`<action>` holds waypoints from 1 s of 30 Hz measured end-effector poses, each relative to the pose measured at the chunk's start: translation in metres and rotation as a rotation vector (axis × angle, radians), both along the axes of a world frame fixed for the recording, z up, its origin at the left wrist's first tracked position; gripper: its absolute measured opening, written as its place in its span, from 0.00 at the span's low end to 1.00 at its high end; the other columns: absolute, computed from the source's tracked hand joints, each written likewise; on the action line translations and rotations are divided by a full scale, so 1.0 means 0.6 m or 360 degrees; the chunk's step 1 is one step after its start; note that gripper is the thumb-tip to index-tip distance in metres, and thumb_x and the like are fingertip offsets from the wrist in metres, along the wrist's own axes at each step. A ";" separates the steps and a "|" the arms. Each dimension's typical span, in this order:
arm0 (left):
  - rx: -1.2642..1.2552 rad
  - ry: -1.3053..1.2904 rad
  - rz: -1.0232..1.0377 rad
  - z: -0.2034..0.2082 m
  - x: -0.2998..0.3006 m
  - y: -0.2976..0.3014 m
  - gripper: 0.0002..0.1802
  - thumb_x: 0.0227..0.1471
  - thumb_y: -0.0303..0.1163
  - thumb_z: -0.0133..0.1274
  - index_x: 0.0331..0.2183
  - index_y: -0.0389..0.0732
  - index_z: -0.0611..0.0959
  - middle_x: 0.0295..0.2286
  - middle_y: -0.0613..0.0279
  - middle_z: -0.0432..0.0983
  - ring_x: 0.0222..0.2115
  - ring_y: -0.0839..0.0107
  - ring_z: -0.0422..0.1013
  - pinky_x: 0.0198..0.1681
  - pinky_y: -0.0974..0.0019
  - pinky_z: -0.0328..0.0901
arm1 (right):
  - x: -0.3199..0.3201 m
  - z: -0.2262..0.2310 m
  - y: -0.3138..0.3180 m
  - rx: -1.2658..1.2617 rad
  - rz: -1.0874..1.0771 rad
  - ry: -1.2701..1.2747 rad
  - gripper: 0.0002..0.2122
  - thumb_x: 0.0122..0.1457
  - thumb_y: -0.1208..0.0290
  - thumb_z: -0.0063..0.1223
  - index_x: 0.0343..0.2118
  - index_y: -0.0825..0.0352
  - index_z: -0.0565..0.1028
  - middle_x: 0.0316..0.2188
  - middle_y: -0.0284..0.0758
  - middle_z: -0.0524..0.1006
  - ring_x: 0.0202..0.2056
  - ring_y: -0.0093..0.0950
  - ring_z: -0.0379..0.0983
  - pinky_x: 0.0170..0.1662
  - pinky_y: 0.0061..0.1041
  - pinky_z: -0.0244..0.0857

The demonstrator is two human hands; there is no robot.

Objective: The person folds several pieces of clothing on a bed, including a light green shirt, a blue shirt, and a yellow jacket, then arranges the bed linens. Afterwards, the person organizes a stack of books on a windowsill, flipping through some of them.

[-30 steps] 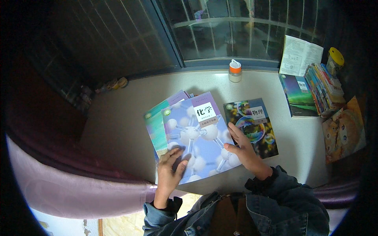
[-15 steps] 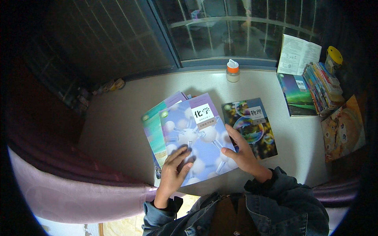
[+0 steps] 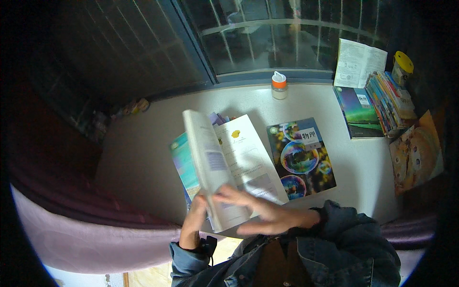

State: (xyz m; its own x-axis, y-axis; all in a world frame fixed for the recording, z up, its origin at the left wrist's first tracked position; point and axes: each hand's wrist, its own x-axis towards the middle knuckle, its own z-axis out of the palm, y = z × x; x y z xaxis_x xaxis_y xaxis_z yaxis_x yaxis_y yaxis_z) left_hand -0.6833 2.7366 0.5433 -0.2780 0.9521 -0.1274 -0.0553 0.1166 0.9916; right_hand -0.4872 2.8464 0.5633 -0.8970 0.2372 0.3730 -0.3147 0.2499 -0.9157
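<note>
An opened textbook point(image 3: 256, 160) lies on a stack of books, its left part raised as a thick block of pages. My left hand point(image 3: 193, 217) is closed on the lower left side of that raised block; some of its fingers are hidden behind it. Across the lower pages reaches my right hand point(image 3: 263, 211), somewhat blurred, fingers and thumb apart, its fingertips at the raised pages. A turquoise-covered book point(image 3: 183, 158) shows from under the open one on the left. To the right lies a dark book with bubbles on its cover point(image 3: 301, 158).
At the back by the window stands a small jar with an orange lid point(image 3: 279, 86). On the right are a green-and-purple book point(image 3: 359, 112), an open booklet point(image 3: 359, 64), a row of books point(image 3: 389, 103), a yellow-lidded tub point(image 3: 403, 67) and a brown picture board point(image 3: 417, 158).
The blue-covered textbook, which was closed between both hands, is now open with pages raised to the left. My right hand has moved left and down across it.
</note>
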 end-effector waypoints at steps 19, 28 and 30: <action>0.0323 -0.0607 0.0826 -0.078 -0.153 -0.125 0.20 0.58 0.40 0.44 0.42 0.32 0.74 0.36 0.57 0.76 0.33 0.70 0.73 0.36 0.70 0.67 | 0.053 -0.141 0.110 -0.0673 -0.0771 -0.0570 0.24 0.54 0.69 0.54 0.52 0.72 0.62 0.40 0.45 0.73 0.40 0.29 0.71 0.42 0.26 0.65; 0.0348 -0.0615 0.0749 -0.091 -0.163 -0.123 0.20 0.58 0.40 0.44 0.44 0.33 0.73 0.37 0.57 0.76 0.32 0.70 0.74 0.36 0.69 0.69 | 0.048 -0.148 0.101 -0.0608 -0.0783 -0.0617 0.27 0.53 0.65 0.55 0.52 0.74 0.61 0.40 0.47 0.73 0.41 0.31 0.71 0.44 0.28 0.64; 0.0349 -0.0610 0.0770 -0.092 -0.162 -0.122 0.20 0.57 0.40 0.44 0.43 0.33 0.74 0.36 0.56 0.76 0.32 0.69 0.74 0.36 0.68 0.69 | 0.049 -0.149 0.100 -0.0563 -0.0806 -0.0612 0.27 0.53 0.64 0.54 0.52 0.73 0.61 0.41 0.47 0.72 0.42 0.32 0.71 0.44 0.28 0.64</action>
